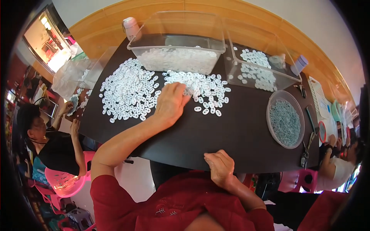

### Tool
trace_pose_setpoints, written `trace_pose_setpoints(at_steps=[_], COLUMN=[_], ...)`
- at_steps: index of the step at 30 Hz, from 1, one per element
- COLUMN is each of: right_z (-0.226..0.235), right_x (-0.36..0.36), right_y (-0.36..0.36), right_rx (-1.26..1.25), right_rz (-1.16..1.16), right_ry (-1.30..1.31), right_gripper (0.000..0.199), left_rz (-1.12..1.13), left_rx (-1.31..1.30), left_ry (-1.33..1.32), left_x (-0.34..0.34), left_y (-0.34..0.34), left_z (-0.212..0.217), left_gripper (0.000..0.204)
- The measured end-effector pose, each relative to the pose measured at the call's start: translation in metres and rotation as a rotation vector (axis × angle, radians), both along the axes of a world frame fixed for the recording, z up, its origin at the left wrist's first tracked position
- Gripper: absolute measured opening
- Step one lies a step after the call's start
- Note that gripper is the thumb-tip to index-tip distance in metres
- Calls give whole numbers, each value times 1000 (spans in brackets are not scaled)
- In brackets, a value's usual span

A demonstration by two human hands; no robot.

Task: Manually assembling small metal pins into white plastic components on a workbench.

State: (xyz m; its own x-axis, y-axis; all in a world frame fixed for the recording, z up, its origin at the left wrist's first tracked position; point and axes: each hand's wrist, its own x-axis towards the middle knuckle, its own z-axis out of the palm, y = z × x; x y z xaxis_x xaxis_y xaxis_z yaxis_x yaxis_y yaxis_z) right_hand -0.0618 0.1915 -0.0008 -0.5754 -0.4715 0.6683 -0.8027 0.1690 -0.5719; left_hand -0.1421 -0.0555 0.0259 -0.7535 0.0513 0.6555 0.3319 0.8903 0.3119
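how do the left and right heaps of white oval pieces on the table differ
The left heap is larger; the right heap is smaller. The left heap has no fingers over it, while the left hand has its fingers at the right heap. Both are loose white oval pieces lying on the dark table.

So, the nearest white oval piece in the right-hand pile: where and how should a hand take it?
Probably by its long edges, pinched between the right hand's thumb and finger, from above and the near side: the oval piece lies flat, longer than wide, with bare tabletop in front.
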Motion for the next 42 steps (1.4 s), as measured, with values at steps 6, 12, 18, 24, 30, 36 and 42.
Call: trace_pose_setpoints(at_steps=[6,12,18,24,30,36,42], right_z=[1,1,1,2,1,1,-2], right_x=[-1,-1,-4,-2,-2,-4,-7], right_y=[-4,-2,-2,-2,0,1,-1], right_rx=[28,63,23,-8,14,10,-1], right_rz=[-21,-25,-5,15,6,-13,4], right_ry=[8,-2,6,-2,-46,-87,-31], right_gripper=[24,24,26,26,25,25,22], left_rz=[305,437,470,306,122,140,182], left_rx=[-44,-69,-81,-74,52,17,-110], left_ry=[-29,-172,-194,-66,-81,-109,-232], left_x=[-47,-74,-80,-64,-42,-34,-25], left_y=[-45,-37,-29,0,19,-8,-10], left_z=[-21,-25,-32,-39,-25,-24,-35], left_gripper=[31,39,42,31,28,45,55])
